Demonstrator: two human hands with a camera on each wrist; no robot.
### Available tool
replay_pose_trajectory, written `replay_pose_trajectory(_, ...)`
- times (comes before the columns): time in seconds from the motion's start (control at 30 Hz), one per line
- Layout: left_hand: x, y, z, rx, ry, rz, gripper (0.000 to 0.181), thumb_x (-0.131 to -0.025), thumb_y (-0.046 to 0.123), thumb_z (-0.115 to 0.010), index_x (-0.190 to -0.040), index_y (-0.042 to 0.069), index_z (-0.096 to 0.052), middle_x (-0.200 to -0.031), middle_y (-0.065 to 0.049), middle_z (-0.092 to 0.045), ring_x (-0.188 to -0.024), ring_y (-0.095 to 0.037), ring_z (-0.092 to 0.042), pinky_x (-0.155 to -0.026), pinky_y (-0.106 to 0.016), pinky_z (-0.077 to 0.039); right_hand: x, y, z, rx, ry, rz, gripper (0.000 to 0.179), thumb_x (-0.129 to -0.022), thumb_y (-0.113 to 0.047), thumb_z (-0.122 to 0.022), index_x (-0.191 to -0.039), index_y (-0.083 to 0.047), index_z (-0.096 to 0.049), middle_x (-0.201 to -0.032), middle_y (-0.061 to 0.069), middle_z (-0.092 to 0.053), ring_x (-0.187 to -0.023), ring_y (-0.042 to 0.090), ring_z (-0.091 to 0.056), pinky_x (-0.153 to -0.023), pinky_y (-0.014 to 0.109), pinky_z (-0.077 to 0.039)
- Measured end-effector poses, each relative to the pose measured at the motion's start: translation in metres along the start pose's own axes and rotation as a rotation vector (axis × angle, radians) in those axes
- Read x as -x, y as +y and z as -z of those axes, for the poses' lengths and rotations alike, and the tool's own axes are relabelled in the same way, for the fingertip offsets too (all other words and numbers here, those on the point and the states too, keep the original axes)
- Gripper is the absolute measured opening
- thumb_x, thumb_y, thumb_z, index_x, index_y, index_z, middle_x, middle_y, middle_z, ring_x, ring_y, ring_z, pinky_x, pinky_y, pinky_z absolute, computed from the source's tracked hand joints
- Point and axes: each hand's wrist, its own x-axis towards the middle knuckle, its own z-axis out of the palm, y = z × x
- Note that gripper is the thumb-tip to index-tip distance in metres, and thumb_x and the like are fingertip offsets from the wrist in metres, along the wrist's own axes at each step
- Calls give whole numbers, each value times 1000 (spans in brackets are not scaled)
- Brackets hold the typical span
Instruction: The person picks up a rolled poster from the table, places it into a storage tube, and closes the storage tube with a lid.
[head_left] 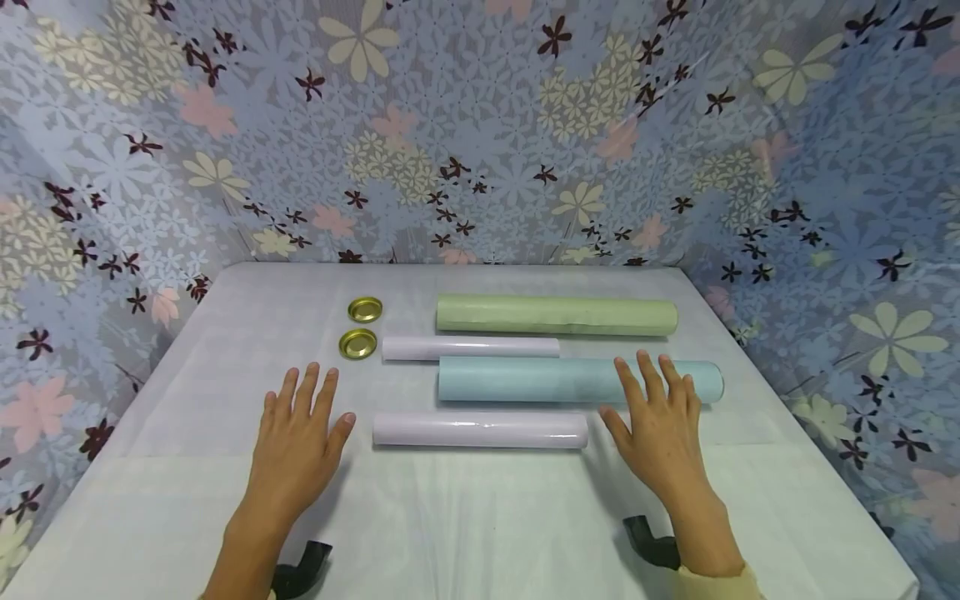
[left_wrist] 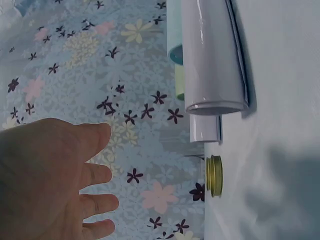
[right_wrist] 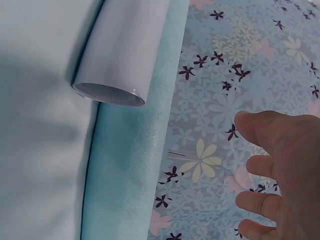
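Four tubes is more than I count, so several rolled tubes lie crosswise on the white-covered table: a green roll (head_left: 557, 316) at the back, a short white roll (head_left: 470, 348), a light blue roll (head_left: 525, 379), and a longer glossy white roll (head_left: 480, 430) in front. Two gold lids (head_left: 365, 309) lie left of them. My left hand (head_left: 296, 450), fingers straight and spread, hovers left of the front white roll and holds nothing. My right hand (head_left: 660, 429), likewise spread, hovers over the blue roll's right part, hiding some of it.
A white cloth (head_left: 480, 517) covers the table. Floral fabric (head_left: 480, 125) hangs behind and along both sides. Dark curved pieces, one by the left wrist (head_left: 303, 571) and one by the right (head_left: 651, 543), show below the hands.
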Motion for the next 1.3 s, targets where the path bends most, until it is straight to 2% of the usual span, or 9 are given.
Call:
replay_pose_trajectory(0.6,-11,23,-2,-6,-29,-74,63,-97,37,-46,-149,9,-26,-157,-18,-19,-146,-39,-11,-115,-60,-11,-15,7,3,8,-10,19,70,-82,-26,-71,-142,-10,-39,-145,25,-36,-137,47,-23,-106,67,-19)
replay_pose_trajectory(0.87,-17,35,-10,-11,-13,-134,63,-96,36,-50,-148,8,-29,-155,-18,-25,-145,-38,-14,-115,-60,-15,-21,13,3,19,-36,20,69,-83,-28,-70,-142,-9,-39,-145,25,-35,-137,47,-23,-107,67,-17)
replay_pose_trajectory(1.03,-18,42,-16,-9,-35,-158,62,-96,37,-49,-148,9,-30,-155,-16,-24,-146,-37,-14,-115,-59,-15,-26,19,1,26,-51,32,68,-83,-29,-70,-141,-8,-40,-145,26,-35,-136,48,-24,-106,67,-18)
replay_pose_trajectory(1.3,-20,53,-28,-37,-37,-208,61,-95,38,-52,-146,11,-34,-153,-15,-32,-144,-37,-21,-115,-57,-18,-31,28,-3,28,-91,38,69,-83,-31,-70,-140,-8,-41,-145,24,-35,-135,47,-24,-106,67,-17)
